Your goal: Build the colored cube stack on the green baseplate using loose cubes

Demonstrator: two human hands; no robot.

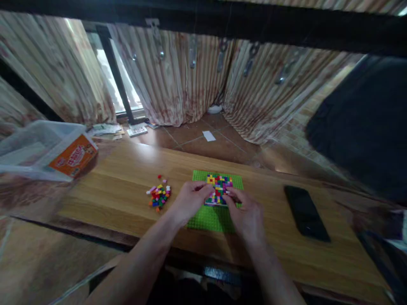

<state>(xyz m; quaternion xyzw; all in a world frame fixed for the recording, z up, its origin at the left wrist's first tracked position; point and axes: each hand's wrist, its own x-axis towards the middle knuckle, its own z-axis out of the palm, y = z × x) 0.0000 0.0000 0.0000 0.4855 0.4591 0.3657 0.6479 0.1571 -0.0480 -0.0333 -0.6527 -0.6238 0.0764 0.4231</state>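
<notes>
A multicoloured toy brick build [218, 191], packed with small studded bricks, sits on a green baseplate [211, 220] on the wooden table. My left hand [189, 199] is closed at the build's left side, thumb and forefinger against it. From the right, my right hand [248, 212] grips the opposite side, with its thumb and fingertips on the bricks. Whether a single small brick is pinched in either hand is too small to make out. To the left of the baseplate lies a loose pile of small toy bricks [159, 197] in mixed colours.
A black phone [307, 214] lies on the right of the wooden table [124, 186]. Beyond the left end stands a clear plastic bin [41, 148] with an orange label. Papers [106, 130] are on the floor behind. A dark bar [203, 19] crosses overhead; a dark shape [362, 127] is at right.
</notes>
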